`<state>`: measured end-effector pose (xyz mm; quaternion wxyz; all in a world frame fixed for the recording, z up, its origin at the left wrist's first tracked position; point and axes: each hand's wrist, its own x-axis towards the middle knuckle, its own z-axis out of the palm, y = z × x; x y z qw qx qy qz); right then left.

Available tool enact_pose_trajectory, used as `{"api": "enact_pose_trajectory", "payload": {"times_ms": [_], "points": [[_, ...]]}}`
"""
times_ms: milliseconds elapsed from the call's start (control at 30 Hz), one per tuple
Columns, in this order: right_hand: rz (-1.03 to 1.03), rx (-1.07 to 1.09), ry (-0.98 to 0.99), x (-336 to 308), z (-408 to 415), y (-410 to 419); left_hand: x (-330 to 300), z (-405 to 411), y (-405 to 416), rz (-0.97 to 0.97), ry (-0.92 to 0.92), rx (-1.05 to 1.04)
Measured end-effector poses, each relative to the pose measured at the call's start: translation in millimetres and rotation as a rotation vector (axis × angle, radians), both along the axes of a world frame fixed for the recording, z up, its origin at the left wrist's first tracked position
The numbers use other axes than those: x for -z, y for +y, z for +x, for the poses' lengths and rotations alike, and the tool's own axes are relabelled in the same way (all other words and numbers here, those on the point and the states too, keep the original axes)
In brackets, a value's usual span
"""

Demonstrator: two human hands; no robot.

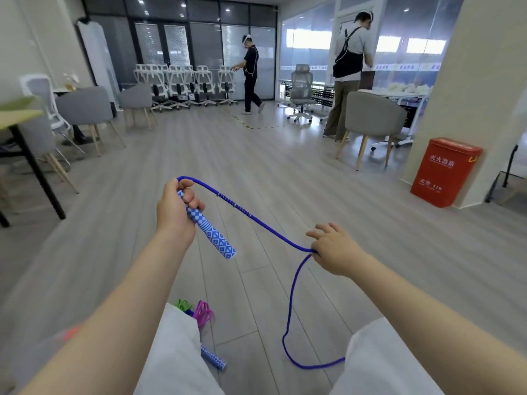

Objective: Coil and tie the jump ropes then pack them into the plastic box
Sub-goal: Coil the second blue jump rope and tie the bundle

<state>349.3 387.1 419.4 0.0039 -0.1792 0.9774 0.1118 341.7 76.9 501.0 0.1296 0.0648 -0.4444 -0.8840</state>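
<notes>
The patterned handle (206,223) is gripped by the curled fingers of the left hand (174,212) while the blue rope (256,220) is pinched at the right hand (335,249), its remainder trailing uncoiled to the floor below, so coiling is judged barely begun, with tying and packing left

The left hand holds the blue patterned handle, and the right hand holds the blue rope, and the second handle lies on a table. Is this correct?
Not quite. The head view shows the second handle lying on the floor, not on a table. The left hand does hold the blue patterned handle, and the right hand holds the blue rope.
</notes>
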Motion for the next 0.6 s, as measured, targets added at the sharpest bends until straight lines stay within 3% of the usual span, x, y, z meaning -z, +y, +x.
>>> {"api": "enact_pose_trajectory", "payload": {"times_ms": [133, 200, 333, 467, 600], "points": [[-1.115, 0.257, -0.343, -11, 13, -22, 11, 2, -3, -0.058, -0.055, 0.145], [-1.375, 0.293, -0.479, -14, 17, -34, 22, 3, 2, -0.078, -0.103, 0.228], [-1.588, 0.276, -0.643, -21, 18, -52, 43, 8, 16, -0.098, -0.147, 0.362], [-1.608, 0.227, -0.807, -25, 17, -51, 62, 15, 25, -0.184, -0.176, 0.444], [-1.603, 0.306, -0.743, -22, 14, -55, 78, 28, 38, -0.236, -0.18, 0.459]]}}
